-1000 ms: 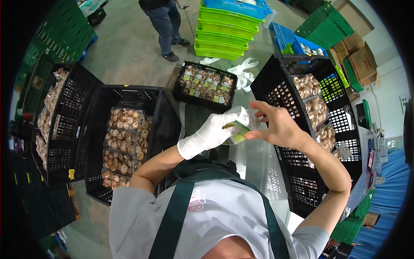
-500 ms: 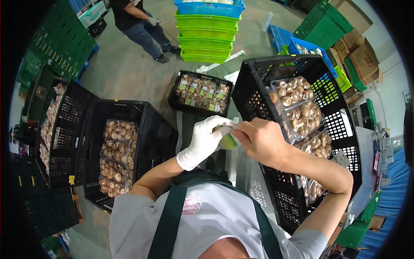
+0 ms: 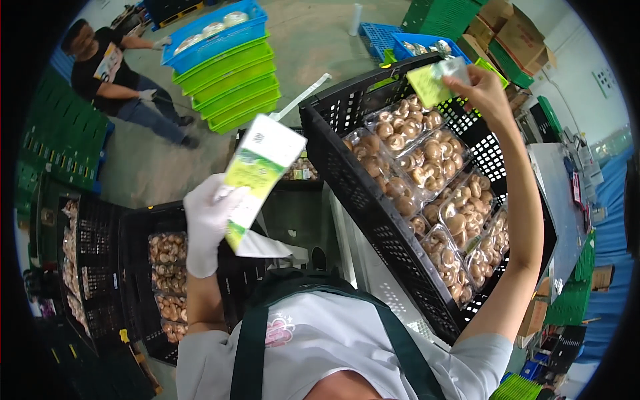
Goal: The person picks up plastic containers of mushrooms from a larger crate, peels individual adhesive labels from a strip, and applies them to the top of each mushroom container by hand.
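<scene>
My left hand (image 3: 205,220), in a white glove, is closed on a strip of green-and-white labels (image 3: 261,170). The strip's pale backing trails down to the right below the hand. My bare right hand (image 3: 487,97) is raised over the far side of a black crate (image 3: 363,210), pinching a single green-and-white label (image 3: 428,85) between thumb and fingers. Beneath that label lies a clear pack of brown mushrooms (image 3: 403,123), and several more such packs fill the tilted crate. The label appears apart from the pack; whether its edge touches anything I cannot tell.
More black crates with mushroom packs (image 3: 168,267) stand at the left. Beyond my left hand rises a stack of green crates (image 3: 233,87) topped by a blue crate (image 3: 215,40). A person (image 3: 120,83) stands beside it. A grey table (image 3: 557,200) is at the right.
My hands have parted: the right went up and right with one label, the left moved left with the label strip. My view has turned rightward, and the person's hand is now at the blue crate.
</scene>
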Demonstrator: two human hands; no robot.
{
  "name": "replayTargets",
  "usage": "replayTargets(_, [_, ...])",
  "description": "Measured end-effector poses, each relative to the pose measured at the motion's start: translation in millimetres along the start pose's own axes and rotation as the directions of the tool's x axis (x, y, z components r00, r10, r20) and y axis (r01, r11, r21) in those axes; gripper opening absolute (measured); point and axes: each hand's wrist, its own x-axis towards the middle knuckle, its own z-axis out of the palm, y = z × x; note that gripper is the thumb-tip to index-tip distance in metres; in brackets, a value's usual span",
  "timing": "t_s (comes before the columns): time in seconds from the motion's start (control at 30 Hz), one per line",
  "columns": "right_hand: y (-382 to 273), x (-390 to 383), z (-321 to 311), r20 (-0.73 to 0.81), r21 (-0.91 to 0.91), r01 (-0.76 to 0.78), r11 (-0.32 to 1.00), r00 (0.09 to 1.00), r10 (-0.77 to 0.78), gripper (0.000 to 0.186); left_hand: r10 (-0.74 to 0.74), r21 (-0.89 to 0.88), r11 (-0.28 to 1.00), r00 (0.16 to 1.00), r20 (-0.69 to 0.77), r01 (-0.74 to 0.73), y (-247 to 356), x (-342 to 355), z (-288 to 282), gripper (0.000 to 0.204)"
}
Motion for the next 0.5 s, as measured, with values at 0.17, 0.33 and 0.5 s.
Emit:
replayTargets(0.17, [42.1,16.1,61.4,0.263,-0.152,-0.071,0.986,0.959,0.109,0.051,-0.042,-0.058,0.998,0.987,-0.157,0.033,-12.6,-1.7,-40.1,0.013])
replayTargets(0.33, [65.6,38.9,110.5,0.299,-0.277,-0.075,0.958,0.941,0.160,0.052,-0.073,-0.049,0.996,0.996,0.050,0.075,-27.8,-13.5,-44.1,0.013])
replayTargets(0.5, [108.5,38.2,137.5,0.329,-0.637,0.122,0.761,0.936,0.124,0.075,-0.076,-0.217,0.967,0.967,0.245,0.132,-47.8,-24.2,-37.2,0.019])
